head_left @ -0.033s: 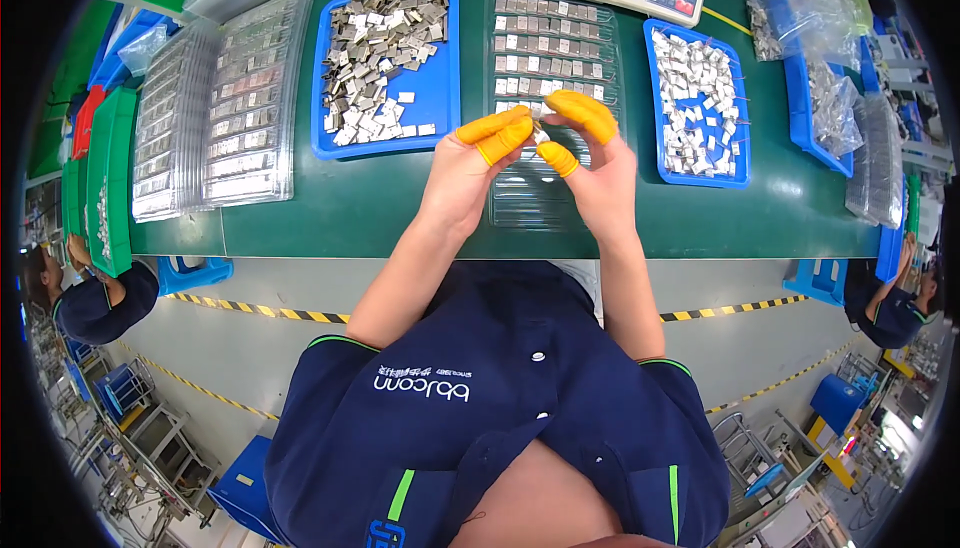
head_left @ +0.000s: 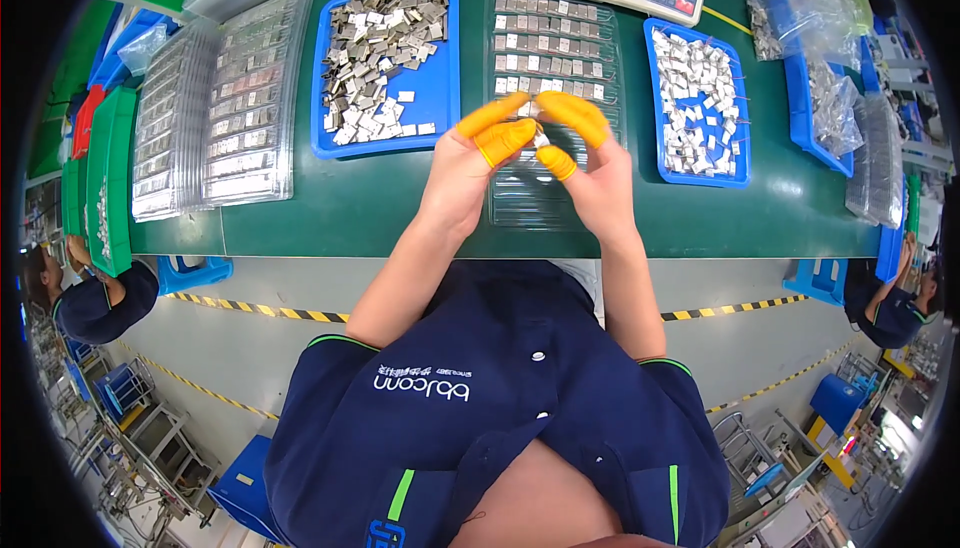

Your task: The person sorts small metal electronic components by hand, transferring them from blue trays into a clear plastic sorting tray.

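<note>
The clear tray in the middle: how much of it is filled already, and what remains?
The clear tray has its far rows filled with small metal parts. The left hand and right hand pinch one small part above it. The near rows look empty, and the blue bin holds many loose parts.

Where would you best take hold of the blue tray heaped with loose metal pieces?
Probably at the blue tray's raised rim on its near long side, coming from the person's side of the green table. The rim is bare there, the pieces fill the inside, and clear trays crowd its left.
</note>
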Tool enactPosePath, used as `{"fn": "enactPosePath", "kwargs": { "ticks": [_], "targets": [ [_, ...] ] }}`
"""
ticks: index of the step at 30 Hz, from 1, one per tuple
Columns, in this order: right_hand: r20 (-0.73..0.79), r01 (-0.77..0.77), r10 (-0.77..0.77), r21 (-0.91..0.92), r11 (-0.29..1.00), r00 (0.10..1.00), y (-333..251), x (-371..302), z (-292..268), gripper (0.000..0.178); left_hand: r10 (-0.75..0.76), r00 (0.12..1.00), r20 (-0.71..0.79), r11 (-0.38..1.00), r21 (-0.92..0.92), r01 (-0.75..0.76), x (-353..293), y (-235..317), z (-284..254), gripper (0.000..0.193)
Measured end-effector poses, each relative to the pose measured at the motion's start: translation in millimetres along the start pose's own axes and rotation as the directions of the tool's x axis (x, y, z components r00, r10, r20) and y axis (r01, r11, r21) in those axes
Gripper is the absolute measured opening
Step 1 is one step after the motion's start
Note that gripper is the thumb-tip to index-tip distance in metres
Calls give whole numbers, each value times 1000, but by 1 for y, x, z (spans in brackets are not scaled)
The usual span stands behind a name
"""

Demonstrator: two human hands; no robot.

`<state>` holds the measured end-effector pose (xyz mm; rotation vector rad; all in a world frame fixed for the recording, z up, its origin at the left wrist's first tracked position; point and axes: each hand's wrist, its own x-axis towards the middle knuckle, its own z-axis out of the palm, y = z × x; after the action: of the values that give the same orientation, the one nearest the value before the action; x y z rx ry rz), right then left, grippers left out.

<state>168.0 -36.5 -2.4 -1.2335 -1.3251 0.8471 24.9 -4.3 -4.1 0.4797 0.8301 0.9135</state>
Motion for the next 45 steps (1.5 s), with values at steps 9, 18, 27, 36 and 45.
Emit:
{"fn": "enactPosePath", "kwargs": {
  "ticks": [9,18,27,36,45],
  "targets": [
    [117,138,-133,-32,990,984,-3,-3,-7,27,-64,954,294,989,-107,99,-2,4,2,44],
    [56,255,-285,-632,732,957,-25,-2,-14,25,153,981,123,852,487,-194,5,11,0,19],
    [120,244,-212,-474,846,970,-24,-3,-17,33,252,891,377,482,750,-453,-3,19,1,10],
    [-170,52,-152,-483,874,974,-12,2,-23,27,176,937,302,689,642,-337,-1,19,-3,13],
    [2,262,-318,-573,777,948,-11,-3,-17,19,204,951,233,737,603,-306,1,7,6,14]
  ]
}}
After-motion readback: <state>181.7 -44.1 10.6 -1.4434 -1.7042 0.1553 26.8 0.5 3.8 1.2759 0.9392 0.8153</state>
